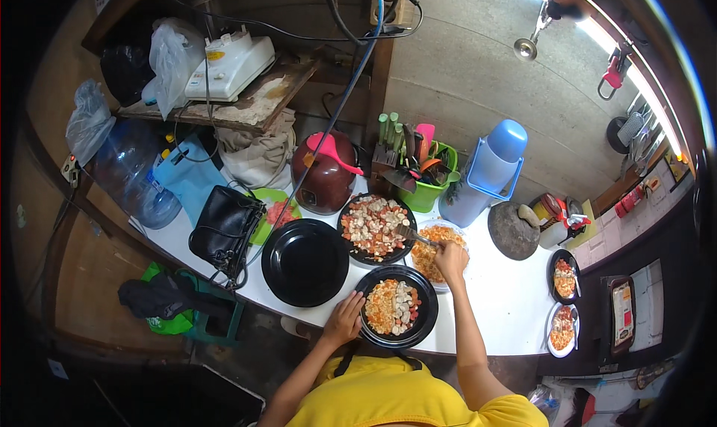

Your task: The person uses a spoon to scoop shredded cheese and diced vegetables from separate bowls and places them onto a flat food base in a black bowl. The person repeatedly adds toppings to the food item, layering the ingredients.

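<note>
My right hand (451,263) is closed around the handle of a metal fork (424,240). The fork's head is at the edge of a black plate of chopped pale and red pieces (373,225). Beneath that hand stands a white bowl (462,235) with an orange rice-like food (426,261), partly hidden by hand and fork. My left hand (345,319) grips the left rim of a nearer black plate (412,340). On it, the orange food (384,307) lies to the left and chopped pieces (407,304) to the right. A bare black plate (305,263) sits beside it on the left.
A black handbag (220,229) and green plate (263,231) stand left. Behind are a dark red pot (326,175) with a pink ladle (327,149), a green utensil basket (424,195) and a blue jug (485,177). A stone mortar (514,231) and two filled plates (563,276) are right.
</note>
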`<action>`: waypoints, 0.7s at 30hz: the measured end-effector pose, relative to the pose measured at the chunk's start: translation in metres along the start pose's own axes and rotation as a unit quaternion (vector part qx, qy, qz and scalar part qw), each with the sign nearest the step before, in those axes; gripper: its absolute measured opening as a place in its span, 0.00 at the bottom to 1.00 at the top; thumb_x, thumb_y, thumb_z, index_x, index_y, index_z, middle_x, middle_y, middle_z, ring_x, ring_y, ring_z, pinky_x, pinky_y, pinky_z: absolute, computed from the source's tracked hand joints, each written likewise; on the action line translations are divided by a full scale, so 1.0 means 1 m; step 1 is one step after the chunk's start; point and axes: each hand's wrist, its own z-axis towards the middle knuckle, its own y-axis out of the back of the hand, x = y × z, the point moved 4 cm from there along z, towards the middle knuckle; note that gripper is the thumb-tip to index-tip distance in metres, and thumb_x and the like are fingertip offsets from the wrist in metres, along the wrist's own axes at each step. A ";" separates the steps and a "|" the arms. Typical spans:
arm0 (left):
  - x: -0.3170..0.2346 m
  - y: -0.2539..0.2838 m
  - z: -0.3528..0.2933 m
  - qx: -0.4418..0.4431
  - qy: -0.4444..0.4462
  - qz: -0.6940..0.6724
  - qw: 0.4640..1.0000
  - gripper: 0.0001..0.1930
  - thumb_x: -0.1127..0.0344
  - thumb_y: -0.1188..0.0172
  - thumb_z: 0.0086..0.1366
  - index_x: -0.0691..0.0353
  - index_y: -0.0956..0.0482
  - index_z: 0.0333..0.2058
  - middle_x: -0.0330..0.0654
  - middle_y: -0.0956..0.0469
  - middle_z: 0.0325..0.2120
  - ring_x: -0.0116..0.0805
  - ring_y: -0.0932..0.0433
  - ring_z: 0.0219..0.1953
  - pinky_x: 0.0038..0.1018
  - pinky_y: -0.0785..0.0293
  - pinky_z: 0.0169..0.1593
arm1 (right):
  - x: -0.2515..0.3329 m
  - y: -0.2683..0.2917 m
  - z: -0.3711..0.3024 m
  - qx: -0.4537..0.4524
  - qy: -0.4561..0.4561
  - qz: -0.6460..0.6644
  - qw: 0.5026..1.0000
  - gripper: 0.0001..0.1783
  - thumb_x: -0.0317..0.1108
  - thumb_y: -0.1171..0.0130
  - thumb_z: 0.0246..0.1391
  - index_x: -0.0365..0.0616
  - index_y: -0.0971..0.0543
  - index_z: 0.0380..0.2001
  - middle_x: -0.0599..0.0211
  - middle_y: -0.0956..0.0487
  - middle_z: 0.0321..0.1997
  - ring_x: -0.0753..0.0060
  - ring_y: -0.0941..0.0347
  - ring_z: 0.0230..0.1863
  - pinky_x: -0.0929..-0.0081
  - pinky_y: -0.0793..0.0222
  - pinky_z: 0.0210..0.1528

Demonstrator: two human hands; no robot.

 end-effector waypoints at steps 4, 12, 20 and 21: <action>-0.001 0.002 0.000 -0.002 -0.001 -0.002 1.000 0.25 0.68 0.51 0.61 0.70 0.31 0.57 0.54 0.33 0.61 0.51 0.37 0.66 0.43 0.39 0.65 | -0.019 0.000 -0.006 -0.018 -0.024 0.003 1.000 0.11 0.35 0.38 0.47 0.49 0.13 0.34 0.51 0.18 0.28 0.48 0.20 0.30 0.56 0.26 0.35; -0.001 0.002 0.000 0.003 -0.003 -0.006 1.000 0.25 0.69 0.51 0.61 0.71 0.31 0.58 0.55 0.34 0.61 0.52 0.38 0.66 0.43 0.38 0.65 | -0.046 0.027 -0.041 -0.028 -0.058 0.035 0.997 0.10 0.35 0.38 0.48 0.47 0.13 0.34 0.54 0.17 0.28 0.51 0.19 0.31 0.59 0.26 0.36; 0.000 0.001 0.001 0.023 0.002 -0.002 1.000 0.26 0.69 0.51 0.61 0.71 0.32 0.58 0.54 0.34 0.61 0.51 0.39 0.67 0.43 0.40 0.66 | -0.057 0.060 -0.100 0.042 -0.116 0.014 0.992 0.10 0.37 0.38 0.50 0.49 0.12 0.34 0.59 0.16 0.27 0.55 0.19 0.30 0.63 0.26 0.35; 0.000 0.001 0.001 0.026 0.003 0.000 1.000 0.26 0.69 0.51 0.61 0.71 0.32 0.58 0.54 0.34 0.62 0.51 0.39 0.67 0.43 0.40 0.66 | -0.057 0.063 -0.107 0.044 -0.119 0.006 0.992 0.10 0.37 0.37 0.49 0.49 0.12 0.33 0.58 0.17 0.26 0.55 0.20 0.29 0.63 0.26 0.34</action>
